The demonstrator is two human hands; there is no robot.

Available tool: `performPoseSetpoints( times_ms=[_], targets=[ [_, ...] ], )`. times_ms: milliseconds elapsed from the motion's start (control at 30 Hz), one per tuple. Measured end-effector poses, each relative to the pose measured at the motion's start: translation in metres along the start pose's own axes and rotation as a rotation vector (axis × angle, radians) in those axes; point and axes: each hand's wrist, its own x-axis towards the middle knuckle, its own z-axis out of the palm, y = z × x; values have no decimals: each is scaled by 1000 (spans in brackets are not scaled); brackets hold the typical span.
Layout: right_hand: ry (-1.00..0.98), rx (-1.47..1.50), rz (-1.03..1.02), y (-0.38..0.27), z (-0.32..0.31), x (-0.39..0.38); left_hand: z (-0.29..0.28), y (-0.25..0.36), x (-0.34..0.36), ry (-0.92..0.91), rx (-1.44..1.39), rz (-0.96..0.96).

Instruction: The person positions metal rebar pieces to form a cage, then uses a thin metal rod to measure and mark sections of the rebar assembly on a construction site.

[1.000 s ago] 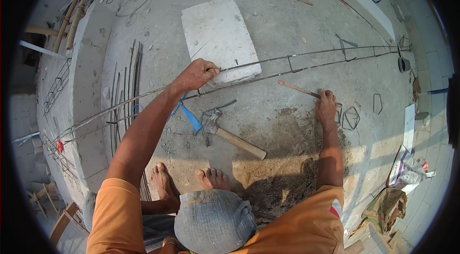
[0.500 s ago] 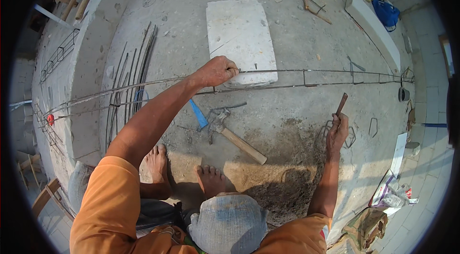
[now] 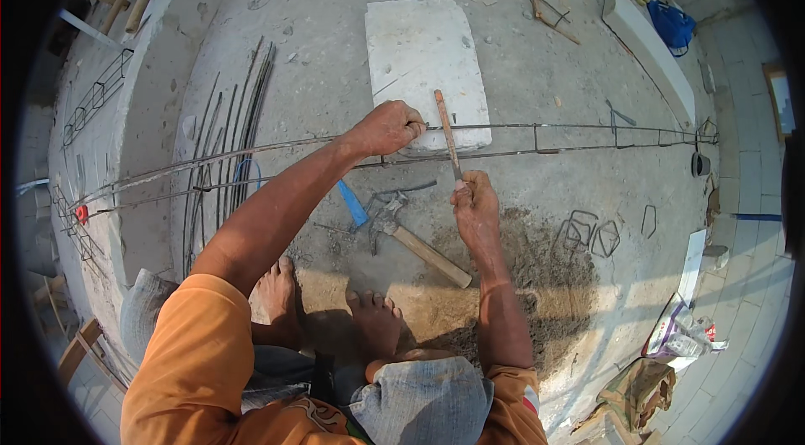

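A long, narrow rebar frame (image 3: 536,139) runs across the view in front of me, its bars joined by small cross ties. My left hand (image 3: 392,127) is closed around its upper bar, over the near end of a white slab (image 3: 423,42). In my right hand (image 3: 476,208) is a slim rusty metal bar (image 3: 448,130), gripped at its near end and pointing away from me. It crosses over the frame just right of my left hand; whether it touches the frame I cannot tell. A wooden-handled hammer (image 3: 428,254) lies on the floor below, beside a blue piece (image 3: 353,206).
Several loose steel rods (image 3: 251,101) lie at left beside a raised concrete block (image 3: 158,126). Bent wire rings (image 3: 604,237) rest on the floor at right, near dark loose sand (image 3: 553,302). A blue bag (image 3: 672,26) sits far right.
My right hand has swung left with the rusty bar, from open floor at right to across the frame. My left hand keeps its grip, nearly unmoved.
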Motion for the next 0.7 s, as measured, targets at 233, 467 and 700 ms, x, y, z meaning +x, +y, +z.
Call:
performPoseSetpoints(
  times_ms=[233, 467, 700],
  targets=[
    [-67, 84, 87, -7, 10, 4, -1, -1, -1, -17, -12, -30],
    [-122, 48, 137, -16, 7, 1, -2, 3, -2, -12, -13, -20],
    [-7, -438, -300, -25, 17, -3, -2, 0, -3, 10, -1, 0]
  ],
)
